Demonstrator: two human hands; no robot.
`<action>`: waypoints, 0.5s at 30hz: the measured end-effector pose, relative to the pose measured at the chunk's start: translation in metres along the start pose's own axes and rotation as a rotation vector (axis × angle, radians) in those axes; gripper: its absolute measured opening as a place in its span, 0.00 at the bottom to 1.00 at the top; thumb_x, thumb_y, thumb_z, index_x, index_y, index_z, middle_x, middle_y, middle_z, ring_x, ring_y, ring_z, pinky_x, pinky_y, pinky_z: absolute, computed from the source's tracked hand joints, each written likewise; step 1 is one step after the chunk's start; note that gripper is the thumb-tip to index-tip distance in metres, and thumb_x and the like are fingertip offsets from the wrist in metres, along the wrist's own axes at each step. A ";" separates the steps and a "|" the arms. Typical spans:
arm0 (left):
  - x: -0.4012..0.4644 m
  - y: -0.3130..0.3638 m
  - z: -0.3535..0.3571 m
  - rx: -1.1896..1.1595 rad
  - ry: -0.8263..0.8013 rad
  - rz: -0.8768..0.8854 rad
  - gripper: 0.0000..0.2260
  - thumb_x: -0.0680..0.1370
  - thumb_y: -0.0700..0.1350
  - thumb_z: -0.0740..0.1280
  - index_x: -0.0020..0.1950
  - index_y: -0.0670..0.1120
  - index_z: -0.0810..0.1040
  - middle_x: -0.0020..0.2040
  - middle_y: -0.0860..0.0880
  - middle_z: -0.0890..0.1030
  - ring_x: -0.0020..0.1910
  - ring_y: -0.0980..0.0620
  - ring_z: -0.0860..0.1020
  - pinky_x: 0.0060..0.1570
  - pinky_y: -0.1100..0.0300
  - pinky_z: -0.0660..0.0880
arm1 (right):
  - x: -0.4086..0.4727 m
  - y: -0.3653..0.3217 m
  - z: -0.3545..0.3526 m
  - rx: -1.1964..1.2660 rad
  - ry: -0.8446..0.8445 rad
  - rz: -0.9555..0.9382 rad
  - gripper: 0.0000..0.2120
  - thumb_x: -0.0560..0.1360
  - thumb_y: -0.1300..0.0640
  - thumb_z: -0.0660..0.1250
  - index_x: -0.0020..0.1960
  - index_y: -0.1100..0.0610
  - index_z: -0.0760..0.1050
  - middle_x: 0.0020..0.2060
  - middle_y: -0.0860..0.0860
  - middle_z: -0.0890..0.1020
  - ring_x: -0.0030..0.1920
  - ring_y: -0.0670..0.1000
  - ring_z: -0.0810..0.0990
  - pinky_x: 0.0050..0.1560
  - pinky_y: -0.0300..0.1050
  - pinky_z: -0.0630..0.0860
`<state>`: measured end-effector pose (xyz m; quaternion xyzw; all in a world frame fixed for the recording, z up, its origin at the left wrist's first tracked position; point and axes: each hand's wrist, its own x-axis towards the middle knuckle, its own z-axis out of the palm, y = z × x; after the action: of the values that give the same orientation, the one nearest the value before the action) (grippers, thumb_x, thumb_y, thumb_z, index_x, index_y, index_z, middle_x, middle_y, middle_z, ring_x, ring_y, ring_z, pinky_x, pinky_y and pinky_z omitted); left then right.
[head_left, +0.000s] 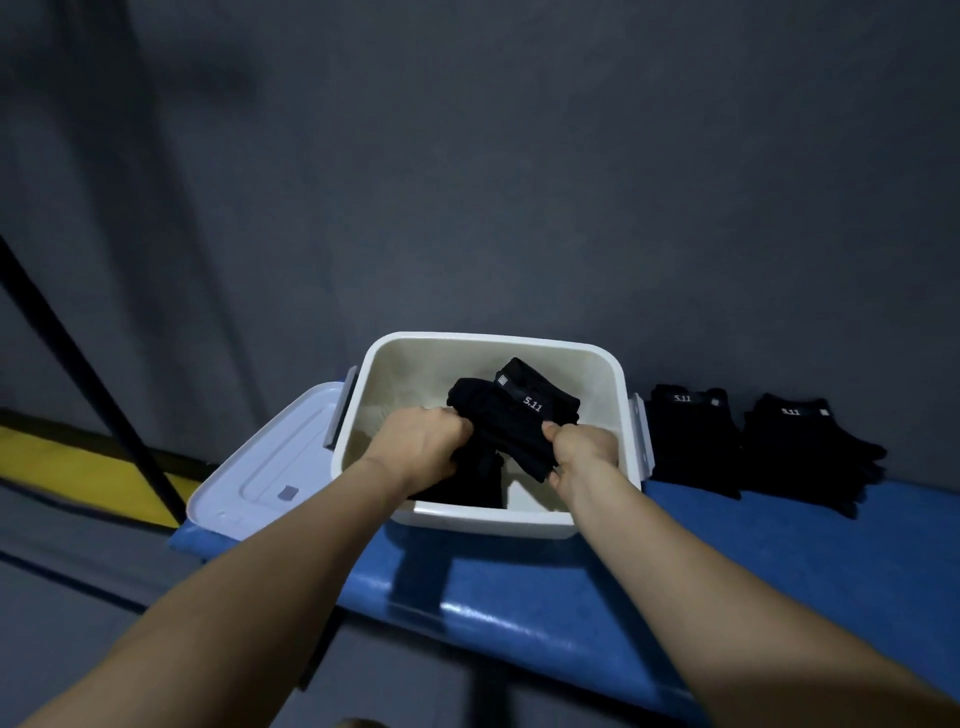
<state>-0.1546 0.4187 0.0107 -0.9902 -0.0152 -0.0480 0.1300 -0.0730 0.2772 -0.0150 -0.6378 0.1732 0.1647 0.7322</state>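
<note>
A white plastic bin (613, 374) stands on a blue bench (545, 597). Inside it lies a bundle of black gloves (519, 415) with a white "5.11" mark. My left hand (421, 441) grips the left side of that bundle, fingers curled into the fabric. My right hand (582, 447) grips its right side, thumb on top. Both hands are inside the bin. More black fabric lies under the bundle near the bin's front wall.
The bin's pale lid (260, 467) lies flat to the left, overhanging the bench end. Two more black glove stacks, a nearer stack (691, 441) and a farther stack (810, 452), rest on the bench right of the bin. A grey wall rises behind; a yellow floor stripe (78, 473) lies left.
</note>
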 end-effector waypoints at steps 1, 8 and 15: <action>-0.002 0.001 -0.003 -0.004 0.009 0.018 0.08 0.75 0.44 0.61 0.53 0.47 0.75 0.53 0.48 0.78 0.49 0.44 0.78 0.37 0.58 0.65 | 0.000 0.000 0.000 0.002 0.002 -0.003 0.06 0.71 0.64 0.70 0.38 0.59 0.75 0.43 0.59 0.82 0.44 0.60 0.82 0.50 0.59 0.80; -0.008 0.003 0.005 -0.149 -0.198 0.108 0.08 0.72 0.45 0.68 0.50 0.49 0.74 0.50 0.48 0.79 0.48 0.45 0.77 0.38 0.59 0.66 | -0.002 0.003 -0.001 -0.041 0.003 -0.020 0.05 0.71 0.62 0.70 0.39 0.58 0.75 0.44 0.58 0.83 0.45 0.60 0.82 0.51 0.58 0.80; -0.014 -0.006 0.007 -0.497 -0.466 0.022 0.13 0.80 0.49 0.60 0.57 0.45 0.79 0.56 0.46 0.80 0.55 0.47 0.77 0.55 0.59 0.70 | -0.008 -0.009 -0.001 -0.034 -0.049 -0.055 0.06 0.74 0.64 0.68 0.39 0.59 0.74 0.43 0.56 0.81 0.43 0.56 0.81 0.45 0.49 0.80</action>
<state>-0.1677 0.4257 0.0043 -0.9761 -0.0215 0.1787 -0.1219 -0.0759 0.2749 -0.0035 -0.6503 0.1348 0.1631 0.7296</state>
